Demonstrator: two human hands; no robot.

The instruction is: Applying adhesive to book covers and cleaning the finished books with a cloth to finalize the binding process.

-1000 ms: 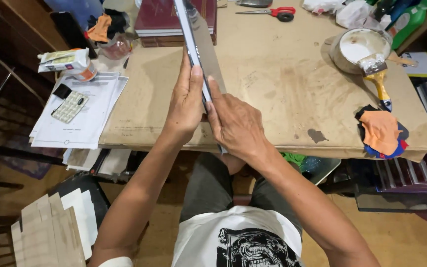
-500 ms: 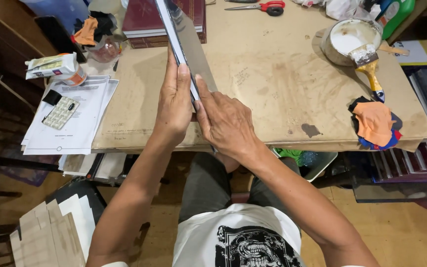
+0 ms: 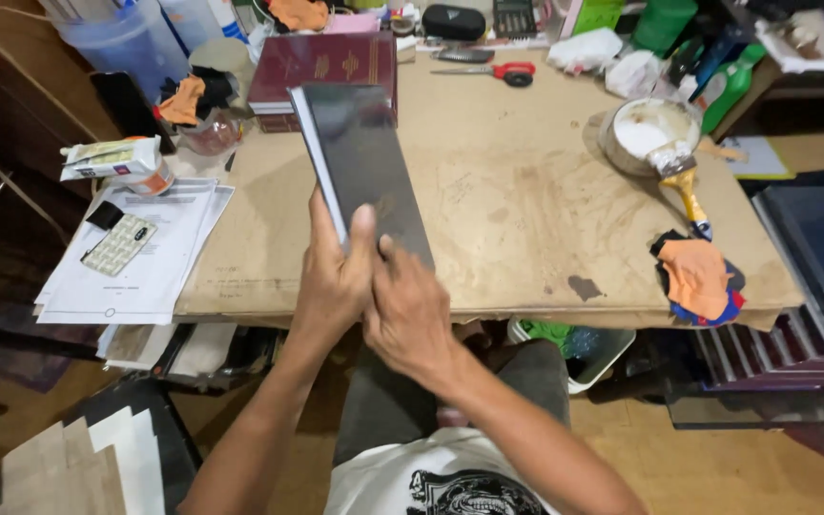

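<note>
Your left hand (image 3: 334,277) grips the near end of the dark hardcover book with pale page edges (image 3: 360,157), thumb up its cover; your right hand (image 3: 410,310) closes against the cover beside it. The book is tilted above the brown paper-covered worktop (image 3: 517,219). Risk: held only at the near end, it could tip onto the stacked maroon books (image 3: 326,62) behind.

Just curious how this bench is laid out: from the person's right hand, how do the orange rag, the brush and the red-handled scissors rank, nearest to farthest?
From the right hand on the dark book:
1. Orange rag, at the table's front right edge.
2. Brush, yellow handle, farther back on the right, leaning on the white bowl.
3. Scissors, at the back of the table, near the middle.
</note>
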